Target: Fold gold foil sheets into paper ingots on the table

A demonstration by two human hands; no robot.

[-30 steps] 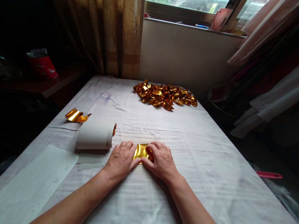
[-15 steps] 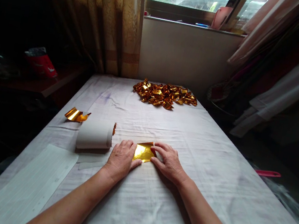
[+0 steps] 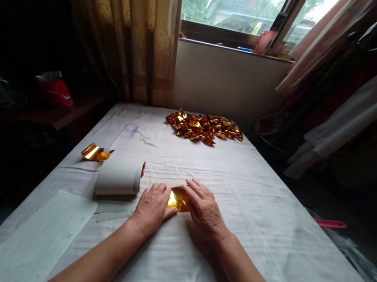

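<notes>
A small gold foil sheet (image 3: 176,199) lies on the white cloth-covered table (image 3: 249,227) in front of me. My left hand (image 3: 152,206) rests on the sheet's left edge, fingers curled down and thumb against the foil. My right hand (image 3: 203,208) lies over its right side with fingers stretched flat, pressing it onto the cloth. A roll of white paper (image 3: 118,177) with gold foil showing at its end lies just left of my left hand.
A heap of folded gold foil pieces (image 3: 204,127) sits at the table's far end below the window. One loose gold piece (image 3: 95,152) lies at the left edge. A lined paper sheet (image 3: 37,236) covers the near left corner. Curtains hang behind and right.
My right hand slid left back over the foil, covering more of it than half a second ago. The camera tilted up slightly. My left hand has stayed in place.
</notes>
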